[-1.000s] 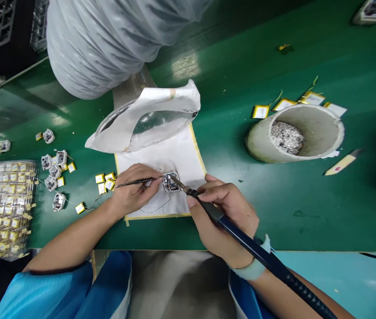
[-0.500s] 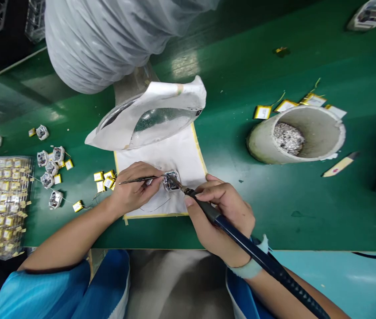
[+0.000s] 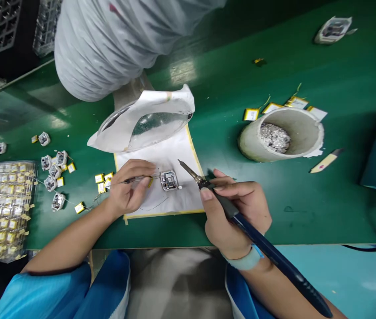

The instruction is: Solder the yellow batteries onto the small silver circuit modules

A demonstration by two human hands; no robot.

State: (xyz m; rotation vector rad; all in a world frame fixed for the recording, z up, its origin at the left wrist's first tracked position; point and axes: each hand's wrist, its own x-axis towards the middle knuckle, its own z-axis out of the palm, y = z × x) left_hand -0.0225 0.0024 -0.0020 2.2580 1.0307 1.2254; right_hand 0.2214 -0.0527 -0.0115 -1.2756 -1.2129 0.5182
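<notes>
A small square device with an open circuit board (image 3: 169,180) lies on a white sheet (image 3: 181,153) edged with yellow tape. My left hand (image 3: 130,186) is closed on thin metal tweezers (image 3: 131,179) just left of the device; a small yellow-edged battery (image 3: 150,181) shows by its fingertips. My right hand (image 3: 237,208) grips a soldering iron (image 3: 222,199) by its dark grip. The iron's tip is in the air to the right of the device, apart from it.
Behind the sheet stands a clear fume hood (image 3: 161,124) on a grey duct (image 3: 114,44). To the right are a pot of metal shavings (image 3: 250,146) and a craft knife (image 3: 323,163). Opened devices (image 3: 55,171), loose batteries (image 3: 101,187) and a full tray (image 3: 1,208) lie left.
My right hand has drawn the iron back to the right, off the circuit board. My left hand has moved slightly left with the tweezers, and a battery now shows by its fingers.
</notes>
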